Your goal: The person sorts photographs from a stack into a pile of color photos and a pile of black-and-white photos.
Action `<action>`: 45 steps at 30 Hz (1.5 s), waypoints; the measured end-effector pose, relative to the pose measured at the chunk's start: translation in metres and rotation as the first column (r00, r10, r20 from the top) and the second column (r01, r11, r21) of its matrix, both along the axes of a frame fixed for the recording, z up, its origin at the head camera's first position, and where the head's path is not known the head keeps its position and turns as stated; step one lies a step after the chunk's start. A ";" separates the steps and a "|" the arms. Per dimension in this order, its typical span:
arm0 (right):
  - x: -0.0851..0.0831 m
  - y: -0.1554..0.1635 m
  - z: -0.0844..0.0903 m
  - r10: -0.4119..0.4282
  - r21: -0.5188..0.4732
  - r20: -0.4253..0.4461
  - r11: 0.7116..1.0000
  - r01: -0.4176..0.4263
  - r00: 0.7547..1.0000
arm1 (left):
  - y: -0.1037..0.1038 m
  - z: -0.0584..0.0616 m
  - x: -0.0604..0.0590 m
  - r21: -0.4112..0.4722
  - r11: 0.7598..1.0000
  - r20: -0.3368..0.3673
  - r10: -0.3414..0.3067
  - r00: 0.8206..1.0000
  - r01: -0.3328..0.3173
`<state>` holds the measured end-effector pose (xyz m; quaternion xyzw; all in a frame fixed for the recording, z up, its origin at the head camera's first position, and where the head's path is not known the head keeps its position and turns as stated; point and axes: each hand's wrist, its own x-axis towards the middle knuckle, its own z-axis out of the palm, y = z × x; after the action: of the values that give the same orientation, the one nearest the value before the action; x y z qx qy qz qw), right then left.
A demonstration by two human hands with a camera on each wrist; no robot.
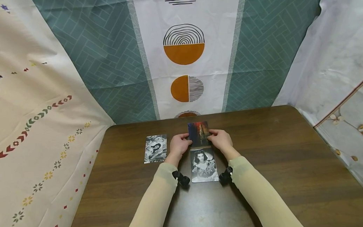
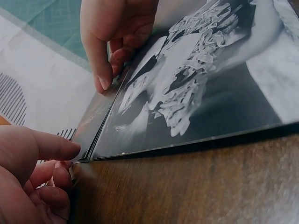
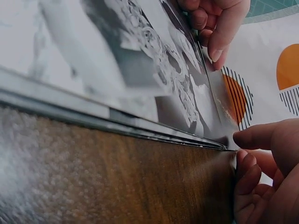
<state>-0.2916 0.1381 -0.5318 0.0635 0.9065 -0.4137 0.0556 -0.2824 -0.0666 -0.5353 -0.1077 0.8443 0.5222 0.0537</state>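
A dark colour card [image 1: 198,133] lies on the brown table [image 1: 273,163], just beyond a black-and-white portrait photo [image 1: 203,165]. My left hand [image 1: 183,141] pinches the card's left edge and my right hand [image 1: 213,136] pinches its right edge, fingers curled. In the left wrist view my left hand [image 2: 37,172] has its thumb at the near corner of the card [image 2: 93,121], with the right hand [image 2: 112,42] across from it and the portrait [image 2: 196,84] filling the frame. The right wrist view shows the right hand [image 3: 266,172] at the card's [image 3: 219,102] corner.
A second black-and-white photo [image 1: 155,148] lies to the left of my left hand. Patterned cloths hang behind the table [image 1: 184,53] and at both sides. The table's right half and front are bare wood.
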 end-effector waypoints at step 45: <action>0.035 -0.033 0.027 0.129 -0.317 -0.061 0.938 -0.142 0.990 | -0.080 0.023 0.049 0.144 0.978 -0.107 -0.139 0.984 0.154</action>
<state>-0.2565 0.1055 -0.5047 -0.0170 0.8304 -0.5517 0.0757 -0.2333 -0.1469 -0.5128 -0.0155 0.8094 0.5841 0.0594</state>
